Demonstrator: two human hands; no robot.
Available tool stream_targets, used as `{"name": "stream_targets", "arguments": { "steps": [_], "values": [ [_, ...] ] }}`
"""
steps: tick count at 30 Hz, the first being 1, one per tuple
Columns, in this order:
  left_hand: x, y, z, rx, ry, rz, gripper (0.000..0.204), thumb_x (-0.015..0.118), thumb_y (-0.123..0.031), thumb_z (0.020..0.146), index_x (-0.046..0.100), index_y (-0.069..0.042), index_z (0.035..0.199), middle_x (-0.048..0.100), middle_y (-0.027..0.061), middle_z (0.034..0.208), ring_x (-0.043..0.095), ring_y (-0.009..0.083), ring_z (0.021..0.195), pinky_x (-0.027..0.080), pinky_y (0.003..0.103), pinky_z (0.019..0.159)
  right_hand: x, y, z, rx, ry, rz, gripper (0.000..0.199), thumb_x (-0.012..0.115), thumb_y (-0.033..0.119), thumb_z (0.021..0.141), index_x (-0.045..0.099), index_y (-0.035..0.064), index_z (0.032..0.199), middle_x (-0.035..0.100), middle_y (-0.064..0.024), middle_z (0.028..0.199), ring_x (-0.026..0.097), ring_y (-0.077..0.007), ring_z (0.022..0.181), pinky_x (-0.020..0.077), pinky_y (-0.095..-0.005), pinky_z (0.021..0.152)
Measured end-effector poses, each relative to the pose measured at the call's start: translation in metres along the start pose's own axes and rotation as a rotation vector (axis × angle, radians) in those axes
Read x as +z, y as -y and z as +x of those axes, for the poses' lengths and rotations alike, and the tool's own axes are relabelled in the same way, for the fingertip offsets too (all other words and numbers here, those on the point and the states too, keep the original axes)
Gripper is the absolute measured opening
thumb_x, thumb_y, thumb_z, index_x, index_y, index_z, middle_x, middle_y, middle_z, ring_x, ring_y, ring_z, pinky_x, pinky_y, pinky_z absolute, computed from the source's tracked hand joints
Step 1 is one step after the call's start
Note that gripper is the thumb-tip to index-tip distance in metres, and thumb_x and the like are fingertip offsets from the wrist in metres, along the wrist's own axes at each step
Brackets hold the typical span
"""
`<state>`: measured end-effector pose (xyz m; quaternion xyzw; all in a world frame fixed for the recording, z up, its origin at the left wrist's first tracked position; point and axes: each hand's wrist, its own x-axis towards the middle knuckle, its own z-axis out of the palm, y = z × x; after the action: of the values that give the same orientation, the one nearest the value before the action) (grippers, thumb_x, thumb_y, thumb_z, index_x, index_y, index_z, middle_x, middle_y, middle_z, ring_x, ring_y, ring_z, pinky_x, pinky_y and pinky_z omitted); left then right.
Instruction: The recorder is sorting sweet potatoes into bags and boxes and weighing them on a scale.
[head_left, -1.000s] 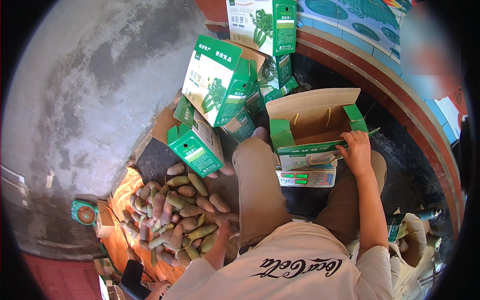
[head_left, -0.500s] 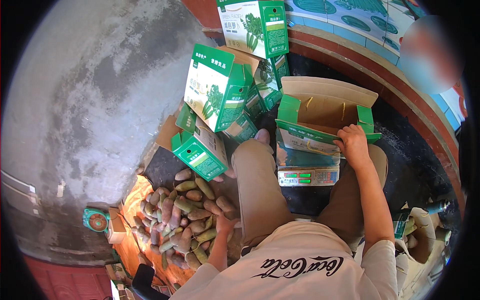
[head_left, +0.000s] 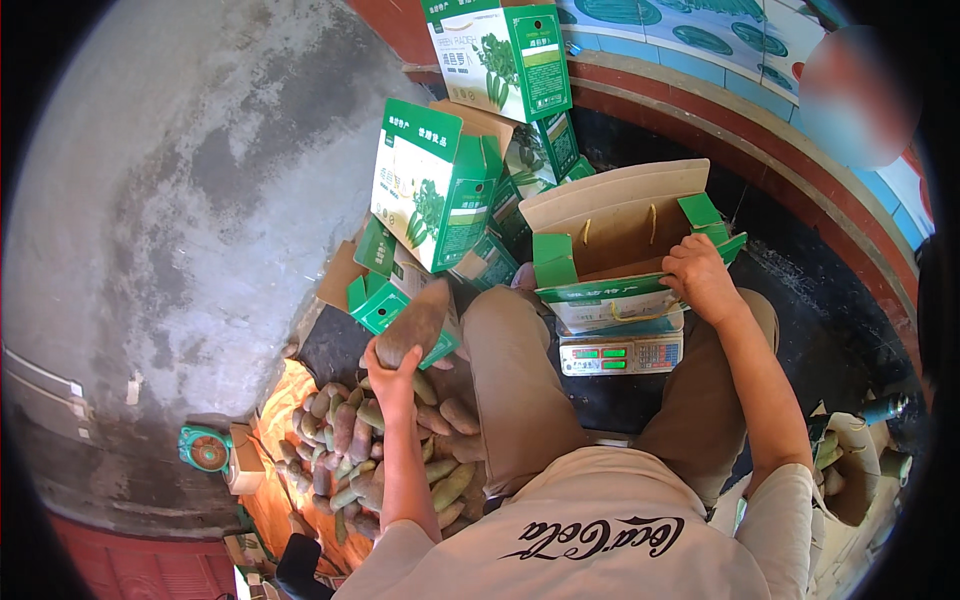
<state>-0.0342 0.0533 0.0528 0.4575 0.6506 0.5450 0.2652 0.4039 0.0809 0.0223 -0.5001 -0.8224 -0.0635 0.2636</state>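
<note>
My left hand (head_left: 393,378) is closed around one end of a large, soil-coated radish (head_left: 417,322), held up in front of the cartons at the left. Below it, a pile of radishes (head_left: 342,428), green and muddy brown, lies on the floor beside my left leg. My right hand (head_left: 698,276) grips the near edge of an open green and white carton (head_left: 600,306) with yellow cord handles. That carton rests tilted on a digital scale (head_left: 622,356) between my knees. The scale's green display is lit.
More green cartons (head_left: 425,190) are stacked ahead on the left, one lying on its side (head_left: 385,300). Orange sheeting (head_left: 285,400) lies under the pile. A green fan (head_left: 205,448) stands at the far left. An opened carton of radishes (head_left: 852,470) sits behind my right arm.
My left hand has risen from the pile, bringing a radish up and forward. The carton in my right hand has shifted left and tilted on the scale.
</note>
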Motion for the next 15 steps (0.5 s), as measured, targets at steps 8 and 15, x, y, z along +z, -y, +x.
{"name": "stream_targets", "arguments": {
  "steps": [8, 15],
  "values": [
    [0.084, -0.056, 0.007, 0.065, 0.268, -0.261, 0.067, 0.075, -0.007, 0.065, 0.042, -0.002, 0.123, 0.051, 0.0113, 0.112, 0.052, 0.02, 0.1, 0.042, 0.031, 0.088, -0.003, -0.001, -0.004, -0.007, -0.014, 0.056, 0.019, 0.072, 0.012, 0.058, 0.055, 0.0092, 0.064, 0.053, -0.0027, 0.068, 0.05, -0.0217, 0.075, 0.0386, -0.0343, 0.077],
    [0.17, -0.052, 0.009, 0.215, 0.529, -0.051, 0.067, 0.078, -0.019, 0.061, 0.046, -0.001, 0.118, 0.053, 0.0133, 0.109, 0.052, 0.022, 0.102, 0.042, 0.033, 0.089, -0.006, -0.003, -0.005, 0.014, -0.01, 0.095, 0.017, 0.072, 0.011, 0.059, 0.056, 0.0083, 0.064, 0.053, -0.0031, 0.068, 0.05, -0.0225, 0.075, 0.0384, -0.0348, 0.078]
  ]
}}
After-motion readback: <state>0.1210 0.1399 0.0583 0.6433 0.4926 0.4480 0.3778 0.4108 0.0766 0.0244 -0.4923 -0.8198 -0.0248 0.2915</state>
